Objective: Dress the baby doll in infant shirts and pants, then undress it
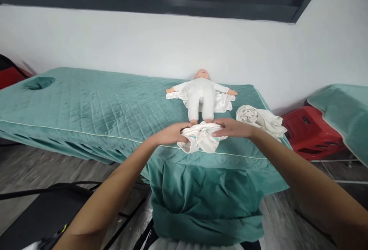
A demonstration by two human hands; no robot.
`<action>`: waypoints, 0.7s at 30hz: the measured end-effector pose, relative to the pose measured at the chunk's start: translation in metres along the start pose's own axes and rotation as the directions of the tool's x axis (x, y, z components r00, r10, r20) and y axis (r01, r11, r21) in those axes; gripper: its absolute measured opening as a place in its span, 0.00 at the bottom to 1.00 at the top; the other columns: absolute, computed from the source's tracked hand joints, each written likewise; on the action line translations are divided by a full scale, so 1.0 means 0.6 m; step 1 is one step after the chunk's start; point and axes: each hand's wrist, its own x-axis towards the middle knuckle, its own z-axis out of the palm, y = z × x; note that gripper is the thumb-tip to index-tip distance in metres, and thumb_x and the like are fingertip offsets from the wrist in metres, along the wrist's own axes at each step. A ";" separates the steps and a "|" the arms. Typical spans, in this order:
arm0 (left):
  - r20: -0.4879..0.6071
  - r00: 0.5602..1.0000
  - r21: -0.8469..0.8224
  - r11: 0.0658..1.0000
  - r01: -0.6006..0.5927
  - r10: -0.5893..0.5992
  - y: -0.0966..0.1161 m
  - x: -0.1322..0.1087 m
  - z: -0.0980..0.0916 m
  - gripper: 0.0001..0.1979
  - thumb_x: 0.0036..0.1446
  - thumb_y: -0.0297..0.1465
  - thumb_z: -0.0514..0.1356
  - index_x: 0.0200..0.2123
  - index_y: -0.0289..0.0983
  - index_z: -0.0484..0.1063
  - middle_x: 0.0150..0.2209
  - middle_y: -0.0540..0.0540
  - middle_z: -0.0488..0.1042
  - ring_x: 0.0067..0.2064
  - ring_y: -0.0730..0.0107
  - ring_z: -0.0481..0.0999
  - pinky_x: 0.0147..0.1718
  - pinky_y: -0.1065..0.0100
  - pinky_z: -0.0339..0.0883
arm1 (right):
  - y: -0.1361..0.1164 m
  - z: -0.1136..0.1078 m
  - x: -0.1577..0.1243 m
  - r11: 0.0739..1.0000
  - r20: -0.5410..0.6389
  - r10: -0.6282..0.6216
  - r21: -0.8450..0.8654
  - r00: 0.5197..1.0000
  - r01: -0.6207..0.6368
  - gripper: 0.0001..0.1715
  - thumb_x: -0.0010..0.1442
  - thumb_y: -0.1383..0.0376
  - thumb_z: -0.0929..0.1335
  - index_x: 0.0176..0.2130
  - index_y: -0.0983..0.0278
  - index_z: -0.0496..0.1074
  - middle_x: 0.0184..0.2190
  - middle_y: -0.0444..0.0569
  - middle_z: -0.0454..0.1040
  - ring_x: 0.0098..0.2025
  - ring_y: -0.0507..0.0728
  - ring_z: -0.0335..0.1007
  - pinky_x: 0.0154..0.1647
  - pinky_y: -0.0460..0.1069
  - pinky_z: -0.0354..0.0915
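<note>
White bunched cloth with faint green print [201,139] sits just below the centre of the frame, gathered between your two hands at the near edge of the teal quilted padded table [100,108]. Your left hand [172,133] pinches its left side with fingers curled closed on the fabric. Your right hand [234,127] grips the right side the same way, knuckles up. The cloth lies touching or just short of the feet of the pale baby doll in a white bodysuit [201,95], which lies face up, arms spread, on a flat white sheet [222,104].

To handle this well, I'd judge you should keep both grips level and the gathered fabric evenly stretched, so neither side slips as it meets the feet.

A rolled cream towel [258,120] rests right of the doll, and a red plastic stool [310,131] stands at centre right. No brand, label or writing can be read anywhere.
</note>
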 end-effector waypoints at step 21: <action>0.116 0.993 0.360 0.932 -0.048 0.006 0.410 -0.087 -0.180 0.07 0.47 0.28 0.67 0.32 0.34 0.76 0.28 0.53 0.70 0.34 0.69 0.74 0.35 0.71 0.65 | -0.385 -0.139 -0.126 0.964 -0.403 -0.039 -0.257 0.914 -0.072 0.41 0.58 0.39 0.58 0.18 0.69 0.71 0.27 0.41 0.75 0.37 0.53 0.76 0.32 0.49 0.65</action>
